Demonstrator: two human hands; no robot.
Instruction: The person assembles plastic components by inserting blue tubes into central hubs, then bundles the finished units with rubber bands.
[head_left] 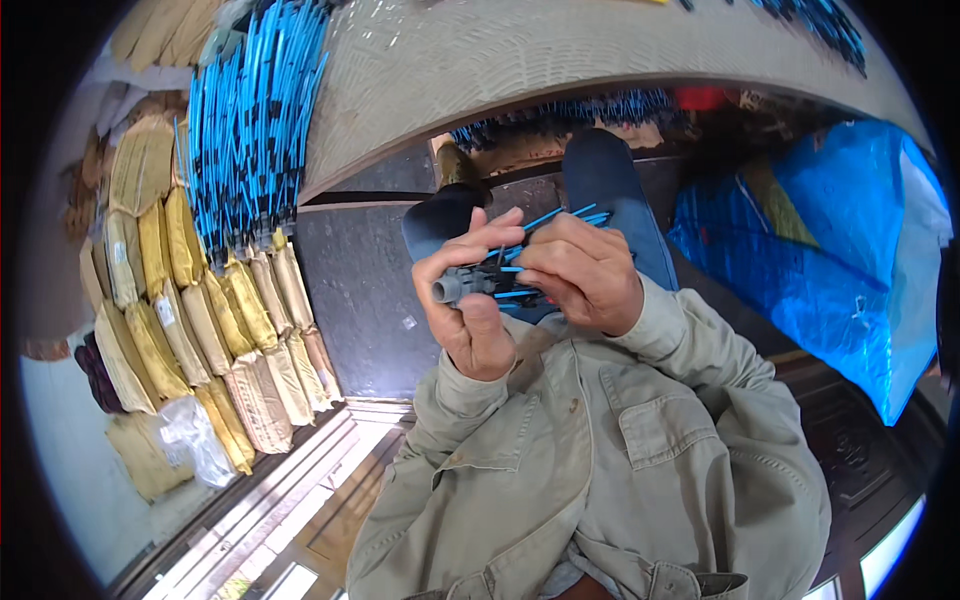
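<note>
My left hand [472,338] is wrapped round a grey ribbed plastic fitting [460,287] with a round hollow end that faces left. Thin blue and black rods [515,294] run from the fitting toward the right, above my lap. Over these rods my right hand [590,272] is closed, thumb and fingers pinched together at a thin blue rod near the fitting. More blue rod ends [592,212] stick out past the right hand's knuckles. My fingers hide most of the rods' middle, and I cannot make out how they join the fitting.
A pale curved-looking tabletop [500,60] lies ahead. At the left, a large bundle of similar blue-and-black rods [255,120] rests by stacked yellow and tan packages [205,310]. A clear plastic bag [195,440] lies near them. A big blue plastic sheet [800,270] stands at the right.
</note>
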